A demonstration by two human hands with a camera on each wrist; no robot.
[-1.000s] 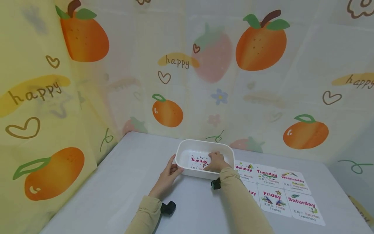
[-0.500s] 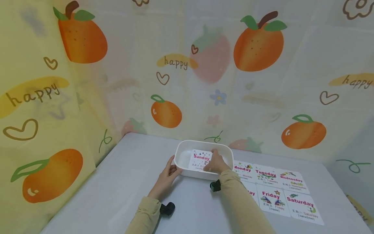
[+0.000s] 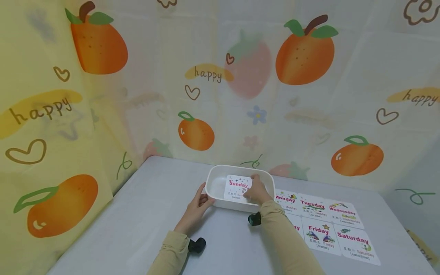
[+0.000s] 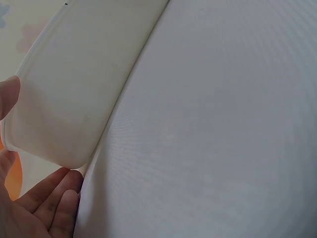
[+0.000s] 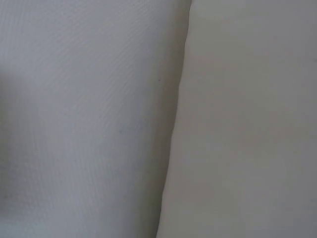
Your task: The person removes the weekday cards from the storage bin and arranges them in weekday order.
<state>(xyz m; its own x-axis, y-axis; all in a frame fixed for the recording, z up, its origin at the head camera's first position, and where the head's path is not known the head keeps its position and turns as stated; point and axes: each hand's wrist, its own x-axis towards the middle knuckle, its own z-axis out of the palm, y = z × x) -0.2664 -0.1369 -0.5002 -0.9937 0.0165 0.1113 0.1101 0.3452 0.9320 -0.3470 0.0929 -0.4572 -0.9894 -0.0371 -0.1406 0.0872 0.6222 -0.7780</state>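
A white plastic box with rounded corners stands on the table. My left hand grips its left end; in the left wrist view the thumb lies at the rim and the fingers are by the lower corner. Inside the box, a white card printed "Sunday" faces up. My right hand reaches in over the near wall and pinches that card by its right side; the hand covers the card's right edge. The right wrist view shows only the box's outer wall and the tabletop.
To the right of the box, weekday cards lie in two rows, among them a Tuesday card, a Friday card and a Saturday card. My right sleeve partly hides some. A patterned curtain hangs behind the table.
The Sunday card has come up higher in the box and shows more fully, with my right hand moving slightly along with it. My left hand stays on the box.
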